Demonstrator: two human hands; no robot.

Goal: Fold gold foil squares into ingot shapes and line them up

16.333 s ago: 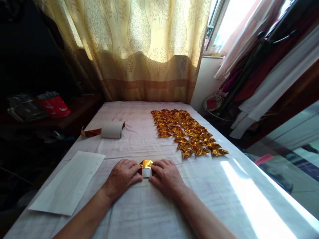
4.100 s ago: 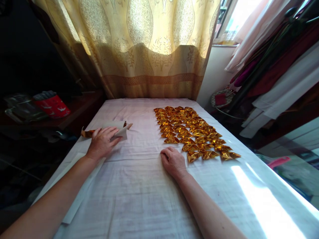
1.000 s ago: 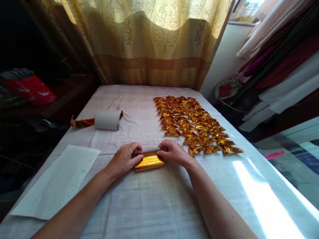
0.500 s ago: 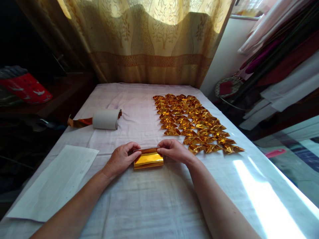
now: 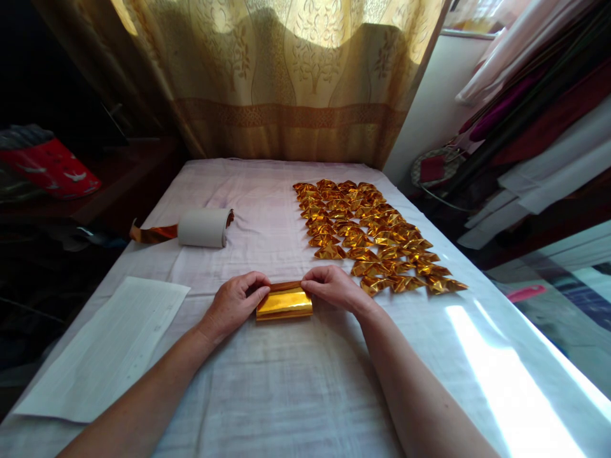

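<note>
A shiny gold foil paper (image 5: 285,303), bent over on itself, lies low over the cloth-covered surface between my two hands. My left hand (image 5: 240,297) pinches its far left corner between thumb and fingers. At the far right corner, my right hand (image 5: 333,287) grips the paper the same way. Several folded gold foil pieces (image 5: 356,238) stand in rows beyond my right hand. To the far left sits a curled stack of paper (image 5: 203,228), pale outside, with gold foil (image 5: 153,235) sticking out on its left.
A white sheet of paper (image 5: 107,346) lies beside my left forearm. The pale cloth (image 5: 267,394) covers the surface. A patterned curtain (image 5: 296,95) hangs behind it, a red container (image 5: 52,166) stands at left, and clothes (image 5: 548,146) hang at right.
The near edge of the gold foil paper has shifted slightly away from me. Both hands keep their pinch on the far corners, almost unmoved.
</note>
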